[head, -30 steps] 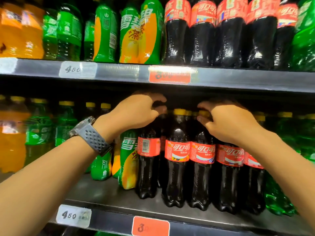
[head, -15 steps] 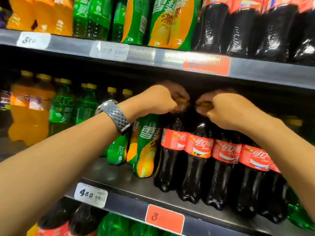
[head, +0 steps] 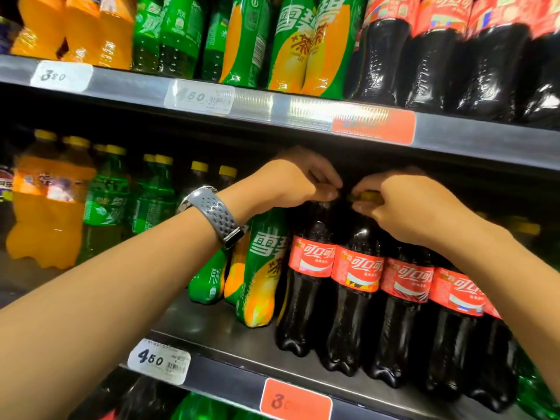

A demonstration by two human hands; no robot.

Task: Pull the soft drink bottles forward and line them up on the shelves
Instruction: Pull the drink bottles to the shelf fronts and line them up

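A row of dark cola bottles with red labels stands on the middle shelf (head: 218, 331). My left hand (head: 291, 183), with a grey watch on its wrist, grips the cap of the leftmost cola bottle (head: 309, 274). My right hand (head: 403, 204) pinches the yellow cap of the second cola bottle (head: 354, 286) beside it. Two more cola bottles (head: 406, 298) stand to the right of these, near the shelf's front edge. Both caps are mostly hidden under my fingers.
Green-and-orange bottles (head: 260, 274) stand just left of the colas, under my left wrist. Green and orange bottles (head: 48, 213) fill the shelf's left side, further back. The upper shelf (head: 272, 107) hangs close above my hands. Price tags (head: 159, 360) line the shelf edges.
Both hands came down from hovering over the bottle tops and closed on two cola caps. The view shifted left and closer to the shelf.
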